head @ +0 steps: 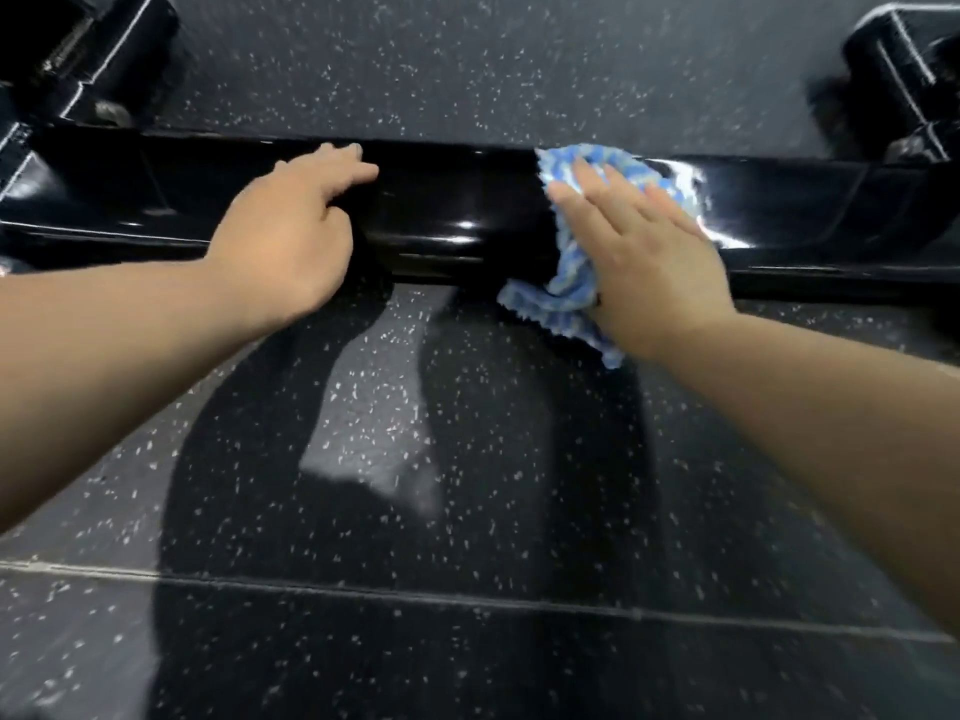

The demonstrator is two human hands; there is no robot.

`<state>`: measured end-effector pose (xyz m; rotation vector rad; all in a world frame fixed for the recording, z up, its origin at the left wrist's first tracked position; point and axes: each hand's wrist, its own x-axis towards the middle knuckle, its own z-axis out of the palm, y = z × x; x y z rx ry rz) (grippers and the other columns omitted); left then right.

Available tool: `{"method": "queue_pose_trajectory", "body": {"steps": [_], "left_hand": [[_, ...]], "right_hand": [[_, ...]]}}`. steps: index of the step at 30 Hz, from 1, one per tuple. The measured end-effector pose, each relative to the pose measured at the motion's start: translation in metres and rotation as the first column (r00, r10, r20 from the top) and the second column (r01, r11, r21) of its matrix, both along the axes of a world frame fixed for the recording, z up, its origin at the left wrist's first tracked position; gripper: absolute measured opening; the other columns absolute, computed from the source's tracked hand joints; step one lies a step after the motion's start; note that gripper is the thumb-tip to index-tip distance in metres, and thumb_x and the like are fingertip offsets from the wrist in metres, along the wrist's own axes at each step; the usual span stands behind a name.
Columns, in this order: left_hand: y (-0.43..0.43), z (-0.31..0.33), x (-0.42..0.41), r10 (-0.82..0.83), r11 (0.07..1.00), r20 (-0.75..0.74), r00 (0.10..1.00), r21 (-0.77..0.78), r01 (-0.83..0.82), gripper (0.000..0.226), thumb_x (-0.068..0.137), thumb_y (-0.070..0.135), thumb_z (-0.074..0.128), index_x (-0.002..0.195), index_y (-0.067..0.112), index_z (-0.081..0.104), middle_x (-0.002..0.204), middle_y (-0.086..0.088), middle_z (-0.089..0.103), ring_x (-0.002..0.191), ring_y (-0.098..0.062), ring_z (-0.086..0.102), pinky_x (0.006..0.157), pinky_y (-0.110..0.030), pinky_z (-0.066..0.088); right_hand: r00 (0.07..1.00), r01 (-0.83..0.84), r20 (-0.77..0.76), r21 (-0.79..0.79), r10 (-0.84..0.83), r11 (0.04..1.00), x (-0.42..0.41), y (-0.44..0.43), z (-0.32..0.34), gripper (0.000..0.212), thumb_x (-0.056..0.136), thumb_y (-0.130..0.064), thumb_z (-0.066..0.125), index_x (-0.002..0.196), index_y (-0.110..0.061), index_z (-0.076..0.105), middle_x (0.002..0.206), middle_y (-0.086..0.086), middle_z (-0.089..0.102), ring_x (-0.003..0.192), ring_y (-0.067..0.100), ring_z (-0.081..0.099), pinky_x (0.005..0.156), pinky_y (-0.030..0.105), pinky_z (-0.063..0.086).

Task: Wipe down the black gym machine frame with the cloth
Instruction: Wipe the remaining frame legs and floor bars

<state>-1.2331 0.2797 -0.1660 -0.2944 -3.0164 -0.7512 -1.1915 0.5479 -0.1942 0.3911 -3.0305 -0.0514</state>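
1. The black frame bar runs across the upper middle of the frame from edge to edge, low over the floor. The blue-and-white cloth lies on it just right of centre, draped over the top edge with a tail hanging off the near face
2. The right hand presses the cloth flat to the bar, its fingers straight and spread, clutching nothing. The left hand rests on the bar left of centre, well apart from the cloth, its fingers relaxed and laid over the top edge as a brace
3. The step in hand looks like a sideways wiping pass. To do it well, I would keep the palm broad on the cloth, follow the bar's length in overlapping strokes, fold the loose tail under so it does not drag on the floor, and roll the cloth over the top edge to reach the far side
4. The bar is glossy and smooth with rounded edges and bright glints, so smears would show. The cloth is nubby, soft and frayed at its hem
5. The floor is dark with pale speckles and a seam line. Black machine parts sit at the upper left and upper right
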Motion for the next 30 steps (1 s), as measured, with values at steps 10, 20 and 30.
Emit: {"method": "queue_pose_trajectory", "body": {"steps": [10,20,30], "left_hand": [[0.062,-0.022,-0.027,-0.135,0.961,-0.115,0.984,-0.255,0.102,0.043,0.094,0.020,0.046,0.133,0.001,0.043,0.142,-0.020,0.042,0.129,-0.038,0.040,0.110,-0.049,0.030],[0.123,-0.008,-0.058,-0.029,0.954,-0.174,0.984,-0.297,-0.025,0.031,0.095,0.024,0.042,0.108,0.004,0.062,0.113,-0.025,0.054,0.105,-0.045,0.051,0.087,-0.047,0.043],[0.132,-0.017,-0.066,-0.092,0.940,-0.155,0.984,-0.338,0.035,0.031,0.094,0.018,0.032,0.103,0.004,0.059,0.106,-0.023,0.052,0.101,-0.043,0.049,0.079,-0.044,0.039]], "right_hand": [[1.000,0.030,0.008,-0.174,-0.029,0.984,-0.027,-0.029,0.003,0.063,0.091,-0.045,0.037,0.149,-0.021,0.031,0.157,-0.001,0.028,0.144,0.018,0.024,0.116,0.037,0.017],[0.950,0.304,0.132,-0.178,-0.283,0.936,-0.056,0.008,0.014,0.055,0.095,-0.040,0.023,0.148,-0.025,0.032,0.156,0.002,0.029,0.145,0.022,0.019,0.118,0.041,0.013],[0.799,0.582,0.259,-0.109,-0.543,0.806,-0.066,0.068,0.043,0.044,0.096,-0.035,0.032,0.126,-0.013,0.054,0.136,0.016,0.052,0.124,0.035,0.048,0.100,0.040,0.036]]}}
